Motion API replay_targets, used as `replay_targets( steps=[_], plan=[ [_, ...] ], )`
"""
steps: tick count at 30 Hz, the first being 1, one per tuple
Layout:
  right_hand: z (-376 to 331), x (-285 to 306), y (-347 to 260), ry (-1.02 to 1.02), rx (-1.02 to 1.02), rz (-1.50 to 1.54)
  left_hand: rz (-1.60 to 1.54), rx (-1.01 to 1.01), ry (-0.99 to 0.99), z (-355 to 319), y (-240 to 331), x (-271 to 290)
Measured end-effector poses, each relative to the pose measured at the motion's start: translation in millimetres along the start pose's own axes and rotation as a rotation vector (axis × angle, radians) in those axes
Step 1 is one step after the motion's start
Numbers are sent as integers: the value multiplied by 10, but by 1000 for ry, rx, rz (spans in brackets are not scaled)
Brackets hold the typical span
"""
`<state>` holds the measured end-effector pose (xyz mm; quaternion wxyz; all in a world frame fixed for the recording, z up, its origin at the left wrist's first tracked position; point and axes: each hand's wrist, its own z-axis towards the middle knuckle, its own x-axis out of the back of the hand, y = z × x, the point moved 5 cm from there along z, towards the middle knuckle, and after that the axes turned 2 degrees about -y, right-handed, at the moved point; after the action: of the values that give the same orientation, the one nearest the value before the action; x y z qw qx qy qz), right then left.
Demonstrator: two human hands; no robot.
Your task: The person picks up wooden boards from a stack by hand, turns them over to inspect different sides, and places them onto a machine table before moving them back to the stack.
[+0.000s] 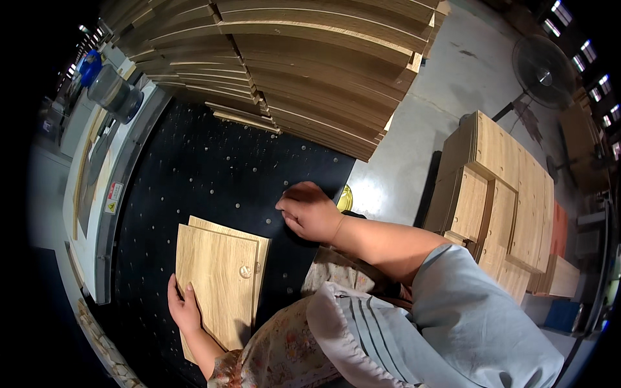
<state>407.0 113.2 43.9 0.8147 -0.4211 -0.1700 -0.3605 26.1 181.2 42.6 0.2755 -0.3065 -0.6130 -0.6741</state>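
Two light wood-grain panels (pixel 217 278) lie stacked on the black table (pixel 213 161) with its small round studs, the lower one sticking out at the right and far sides. Near its right edge the top panel has a round recess (pixel 245 271); part of a similar one shows on the panel below. My left hand (pixel 184 309) holds the left edge of the panels, thumb over the top face and fingers along the side. Over the table to the right of the panels, my right hand (pixel 309 210) is closed with curled fingers. Whatever it may hold is hidden.
A tall stack of brown boards (pixel 317 77) stands on the table's far side. On the left is a white machine rail (pixel 123 174) with a blue-capped water jug (pixel 113 90). Right of the table are piled wooden panels (pixel 498 187), a standing fan (pixel 543 71) and a yellow round object (pixel 346 197).
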Motion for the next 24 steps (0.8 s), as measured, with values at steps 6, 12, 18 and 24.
replay_targets(
  steps=[6, 12, 18, 24],
  plan=[
    [1, -12, 39, -49, -46, -22, 19, 4, -10, 15, 63, 3],
    [14, -24, -12, -71, -44, -41, -92, -5, -16, 11, -25, 11],
    [5, -45, 5, -103, -46, -57, -18, -23, -16, 15, -17, 13],
    [14, -27, -26, -106, -32, -63, -13, -21, 2, 0, 3, 31]
  ],
)
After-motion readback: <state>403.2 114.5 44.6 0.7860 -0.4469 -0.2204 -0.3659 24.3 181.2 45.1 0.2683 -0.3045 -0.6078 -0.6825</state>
